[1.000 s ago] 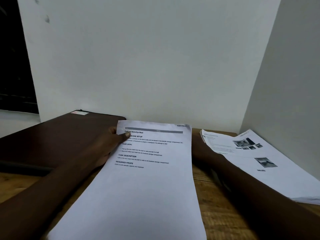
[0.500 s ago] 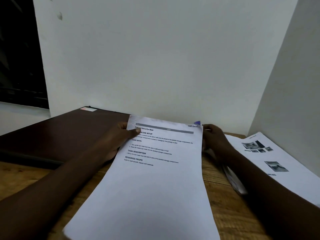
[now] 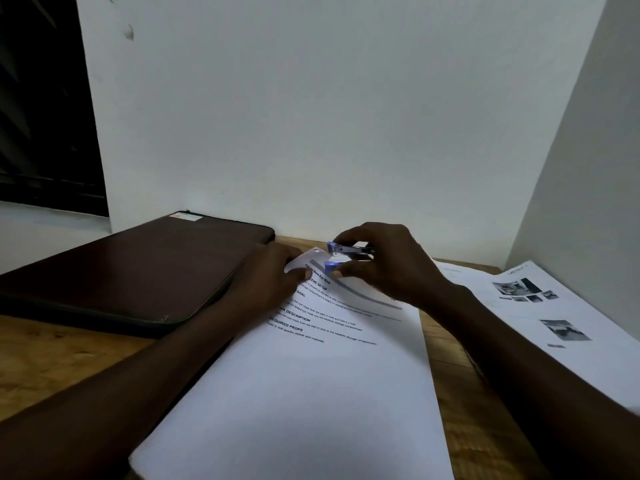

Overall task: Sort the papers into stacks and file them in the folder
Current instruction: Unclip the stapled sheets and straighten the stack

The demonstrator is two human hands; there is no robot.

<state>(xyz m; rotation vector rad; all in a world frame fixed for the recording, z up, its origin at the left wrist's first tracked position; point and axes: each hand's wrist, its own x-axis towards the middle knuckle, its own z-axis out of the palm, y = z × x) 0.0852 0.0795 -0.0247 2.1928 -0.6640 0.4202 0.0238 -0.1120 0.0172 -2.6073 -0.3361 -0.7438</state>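
1. Since half a second ago, your right hand (image 3: 388,268) has crossed from the far-right corner of the printed sheet (image 3: 311,393) to its far-left corner, and a small blue stapler (image 3: 341,251) is now in it.
2. Your right hand's fingers and thumb are curled round the stapler, whose blue mouth sits at the raised corner.
3. Your left hand (image 3: 270,278) pinches that same corner, which curls up off the table (image 3: 52,362).
4. You have the printed sheet lying lengthwise between your forearms. Whether more pages lie beneath it cannot be told.
5. Your folder (image 3: 138,271) lies closed just left of the sheet.
6. Your second stack (image 3: 561,327), printed with photographs, lies to the right, apart from the sheet.
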